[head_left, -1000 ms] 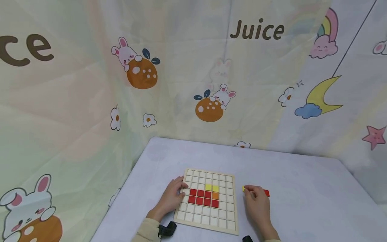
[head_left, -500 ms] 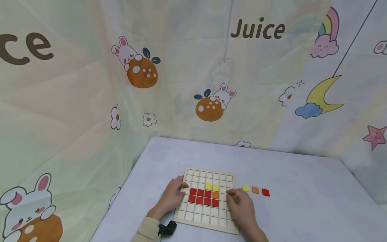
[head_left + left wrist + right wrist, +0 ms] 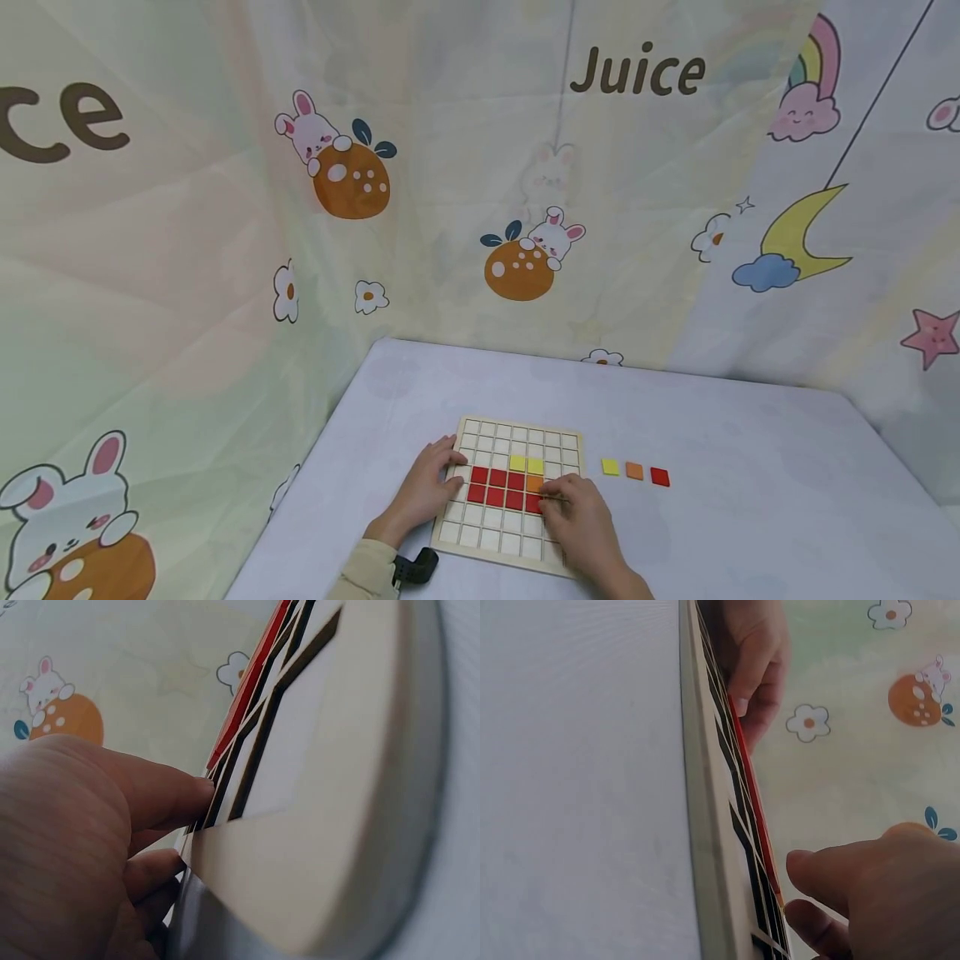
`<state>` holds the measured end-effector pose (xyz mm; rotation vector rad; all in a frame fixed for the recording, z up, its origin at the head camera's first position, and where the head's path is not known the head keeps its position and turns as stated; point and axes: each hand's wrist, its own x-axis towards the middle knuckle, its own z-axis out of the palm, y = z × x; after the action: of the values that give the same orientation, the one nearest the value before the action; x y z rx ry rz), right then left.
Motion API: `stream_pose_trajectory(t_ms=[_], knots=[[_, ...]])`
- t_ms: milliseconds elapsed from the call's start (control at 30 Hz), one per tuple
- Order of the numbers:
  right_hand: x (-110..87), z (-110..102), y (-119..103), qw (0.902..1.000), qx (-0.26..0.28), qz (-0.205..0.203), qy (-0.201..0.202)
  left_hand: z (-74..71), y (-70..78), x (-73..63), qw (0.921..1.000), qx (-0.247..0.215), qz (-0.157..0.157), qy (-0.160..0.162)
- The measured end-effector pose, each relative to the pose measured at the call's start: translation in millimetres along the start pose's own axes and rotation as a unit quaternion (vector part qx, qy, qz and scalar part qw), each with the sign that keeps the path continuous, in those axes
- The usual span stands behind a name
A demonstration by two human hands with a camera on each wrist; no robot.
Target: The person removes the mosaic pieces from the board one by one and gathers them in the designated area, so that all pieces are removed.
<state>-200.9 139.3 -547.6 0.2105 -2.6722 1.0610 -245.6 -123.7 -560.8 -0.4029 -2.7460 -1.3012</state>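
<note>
1. The left hand (image 3: 422, 485), fingers relaxed, rests on the left edge of the board (image 3: 489, 541), which lies on the bench (image 3: 738, 533).
2. The right hand (image 3: 581, 521) has thumb and finger close together by an orange tile (image 3: 533, 483); whether they pinch anything, I cannot tell.

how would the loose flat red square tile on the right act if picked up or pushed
The loose flat red square tile looks thin with straight edges, so it is probably stiff and light. Lying flat on the pale table surface, it would likely slide rather than roll or tip. Its low edges may make it fiddly to pinch.
</note>
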Motion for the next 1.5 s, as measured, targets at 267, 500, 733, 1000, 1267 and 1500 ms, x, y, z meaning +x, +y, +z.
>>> stream_pose_trajectory(t_ms=[267, 500, 733, 1000, 1267, 1500], knots=[[1.9, 3.4, -0.8, 0.9985, -0.044, 0.008, -0.031, 0.0, -0.3, -0.3, 1.0000, 0.000, 0.005, 0.003], [1.6, 3.2, -1.6, 0.9980, -0.050, 0.006, -0.039, 0.7, -0.7, 0.6, 1.0000, 0.001, 0.001, 0.004], [1.1, 3.8, -0.9, 0.9983, -0.046, 0.007, -0.036, 1.7, -1.3, 1.4, 1.0000, 0.005, 0.003, 0.004], [-0.2, 4.3, -2.1, 0.9987, -0.038, -0.008, -0.034, 1.5, 0.4, 0.7, 0.9999, 0.008, 0.005, 0.004], [-1.7, 4.6, -2.5, 0.9987, -0.033, -0.018, -0.033, 1.1, 0.9, 0.7, 0.9999, 0.010, -0.004, 0.002], [-1.5, 3.3, -2.5, 0.9983, -0.035, -0.023, -0.041, 0.8, 1.0, 0.6, 0.9999, 0.009, -0.008, 0.002]])
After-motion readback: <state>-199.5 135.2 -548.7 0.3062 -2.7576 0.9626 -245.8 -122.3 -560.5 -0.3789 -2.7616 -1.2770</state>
